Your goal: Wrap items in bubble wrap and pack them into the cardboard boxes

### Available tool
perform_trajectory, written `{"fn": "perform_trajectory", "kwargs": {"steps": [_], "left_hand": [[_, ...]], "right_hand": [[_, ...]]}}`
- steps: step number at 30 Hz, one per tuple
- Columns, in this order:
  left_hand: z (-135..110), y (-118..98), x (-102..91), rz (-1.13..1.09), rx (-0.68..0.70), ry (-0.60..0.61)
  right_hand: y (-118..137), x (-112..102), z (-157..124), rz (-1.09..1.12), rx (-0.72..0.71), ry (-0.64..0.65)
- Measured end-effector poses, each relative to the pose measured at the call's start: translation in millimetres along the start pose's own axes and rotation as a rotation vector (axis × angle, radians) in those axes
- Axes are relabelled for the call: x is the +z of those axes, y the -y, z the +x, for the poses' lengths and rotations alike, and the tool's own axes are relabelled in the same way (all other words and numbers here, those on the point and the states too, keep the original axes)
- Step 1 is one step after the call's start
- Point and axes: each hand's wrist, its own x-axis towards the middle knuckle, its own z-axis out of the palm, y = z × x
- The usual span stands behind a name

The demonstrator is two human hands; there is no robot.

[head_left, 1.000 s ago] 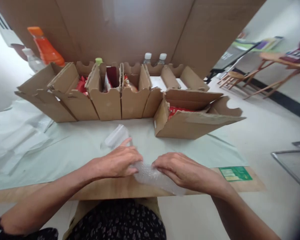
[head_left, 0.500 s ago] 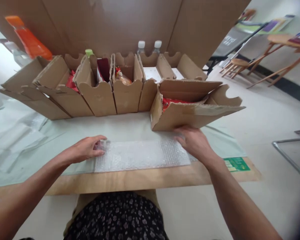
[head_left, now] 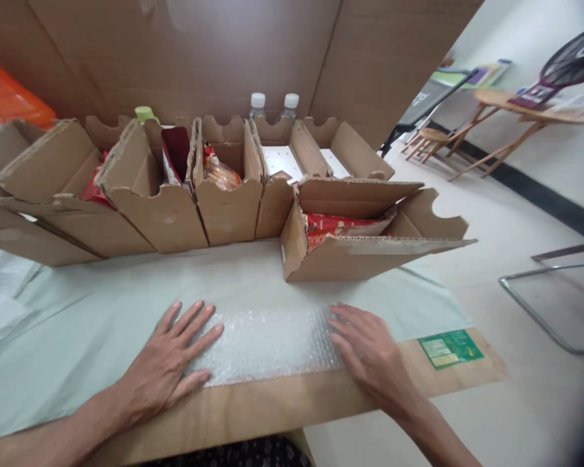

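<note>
The left hand (head_left: pixel 172 360) and right hand (head_left: pixel 367 353) lie flat with fingers spread, gripping nothing. They press the 2 ends of a bubble wrap sheet (head_left: pixel 267 344) at lower centre of the frame. Just above it, an open cardboard box (head_left: pixel 350 256) holds red packets (head_left: pixel 340 226). The row of boxes (head_left: pixel 160 214) behind holds snack packs.

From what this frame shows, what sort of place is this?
Probably a makeshift packing station indoors: the left hand and right hand lie flat on a bubble wrap sheet on a wooden table, open cardboard boxes hold snack packets, and wooden furniture stands beyond.
</note>
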Motion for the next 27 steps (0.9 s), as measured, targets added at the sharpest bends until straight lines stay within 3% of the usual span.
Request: {"fn": "perform_trajectory", "kwargs": {"steps": [3, 6, 11, 15, 18, 20, 22, 25, 27], "left_hand": [[-2, 1, 0.0, 0.025, 0.009, -0.011], [0, -3, -0.5, 0.037, 0.009, -0.025], [3, -3, 1.8, 0.032, 0.016, -0.043], [3, -2, -3.0, -0.023, -0.02, -0.011], [-1, -8, -13.2, -0.115, -0.075, 0.006], [-3, -18, -21.0, -0.185, -0.112, -0.001], [-4, -32, -27.8, -0.242, -0.125, 0.016], [-4, -52, -33.2, -0.298, -0.101, 0.111], [-6, -58, -35.4, -0.334, -0.107, 0.189]], "right_hand": [[-20, -45, 17, -0.124, 0.191, -0.297], [-30, -71, 52, -0.168, 0.31, -0.356], [-47, -71, 84, -0.098, 0.379, -0.361], [-42, -66, 69, -0.06, 0.457, -0.355], [-23, -59, 47, 0.075, 0.382, -0.395], [-4, -46, 34, 0.11, 0.281, -0.329], [18, -25, 25, 0.13, 0.188, -0.145], [47, 13, 15, 0.214, 0.037, 0.119], [52, 33, 6, 0.233, -0.074, 0.24]]}}
